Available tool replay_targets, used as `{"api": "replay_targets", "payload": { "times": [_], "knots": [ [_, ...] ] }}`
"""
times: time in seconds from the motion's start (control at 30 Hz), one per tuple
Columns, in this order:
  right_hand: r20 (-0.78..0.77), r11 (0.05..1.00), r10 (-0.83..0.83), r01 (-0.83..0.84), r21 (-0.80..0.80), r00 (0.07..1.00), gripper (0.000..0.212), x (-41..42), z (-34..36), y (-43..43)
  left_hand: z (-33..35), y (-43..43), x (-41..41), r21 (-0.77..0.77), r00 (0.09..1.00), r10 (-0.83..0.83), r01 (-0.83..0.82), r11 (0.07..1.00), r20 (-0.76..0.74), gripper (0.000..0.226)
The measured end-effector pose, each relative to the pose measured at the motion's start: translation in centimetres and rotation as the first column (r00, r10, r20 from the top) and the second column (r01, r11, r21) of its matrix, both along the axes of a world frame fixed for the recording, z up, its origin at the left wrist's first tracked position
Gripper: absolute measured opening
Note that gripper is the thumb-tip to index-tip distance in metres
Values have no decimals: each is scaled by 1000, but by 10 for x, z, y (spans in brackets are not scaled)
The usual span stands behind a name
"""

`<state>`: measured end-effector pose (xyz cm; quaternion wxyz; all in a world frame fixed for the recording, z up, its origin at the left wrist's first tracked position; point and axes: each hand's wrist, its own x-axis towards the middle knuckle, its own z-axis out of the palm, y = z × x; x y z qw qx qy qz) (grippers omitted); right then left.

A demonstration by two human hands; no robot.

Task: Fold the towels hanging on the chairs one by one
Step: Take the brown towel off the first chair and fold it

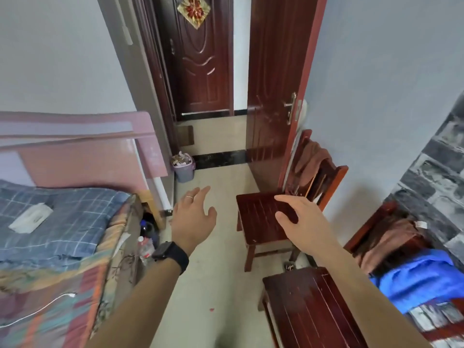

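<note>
Towels come first: one brown towel (310, 160), soft and rumpled, hangs over the back of the far chair (261, 217) at one o'clock, just beside the open dark-red door (273, 96). A second brown towel (391, 237) drapes the back of the near chair (308, 310) at four o'clock, with a smooth blue cloth (421, 280) bunched against it. Both chairs are glossy reddish wood with grooved, squarish seats. The left hand (193, 217) is spread, fingers straight and apart, holding nothing above the pale floor (a black watch (170, 254) bands its wrist). The right hand (301, 219) is equally wide and empty, seen over the far chair's seat; whether it touches the wood I cannot tell. At nine o'clock lies a bed (62, 217) under a blue checked quilt.
</note>
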<state>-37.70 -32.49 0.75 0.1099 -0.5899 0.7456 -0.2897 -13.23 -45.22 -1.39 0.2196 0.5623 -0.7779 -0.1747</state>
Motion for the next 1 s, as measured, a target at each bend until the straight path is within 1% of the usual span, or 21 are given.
{"api": "replay_targets", "payload": {
  "times": [0.13, 0.23, 0.33, 0.43, 0.53, 0.67, 0.73, 0.87, 0.93, 1.0],
  "knots": [
    [10, 999, 10, -10, 43, 1000, 39, -5, -17, -64, -24, -66, -2, 44, 1000, -4, 4, 999, -11, 67],
    [46, 997, -10, 6, 81, 999, 39, -5, -31, -116, -32, -123, -5, 61, 999, -44, 43, 997, 22, 61],
    [63, 990, -78, 70, 122, 995, 38, -5, -44, -163, -39, -183, -10, 64, 991, -112, 107, 992, 74, 58],
    [69, 973, -159, 145, 182, 985, 38, -8, -58, -202, -46, -243, -20, 72, 966, -199, 190, 979, 167, 59],
    [111, 946, -251, 220, 237, 961, 35, -18, -70, -230, -54, -295, -43, 121, 943, -262, 242, 963, 204, 59],
    [136, 902, -372, 323, 287, 918, 32, -53, -90, -259, -68, -349, -104, 180, 896, -384, 350, 919, 222, 59],
    [124, 870, -434, 379, 315, 893, 34, -77, -99, -272, -75, -371, -142, 211, 870, -445, 403, 890, 213, 61],
    [60, 801, -546, 500, 330, 836, 42, -144, -114, -296, -86, -403, -234, 238, 804, -569, 526, 816, 174, 59],
    [-4, 750, -591, 552, 365, 807, 47, -181, -119, -306, -84, -409, -281, 276, 768, -624, 574, 771, 146, 60],
    [-57, 707, -635, 610, 359, 770, 52, -217, -123, -317, -82, -413, -324, 322, 723, -681, 620, 715, 119, 60]
  ]
}}
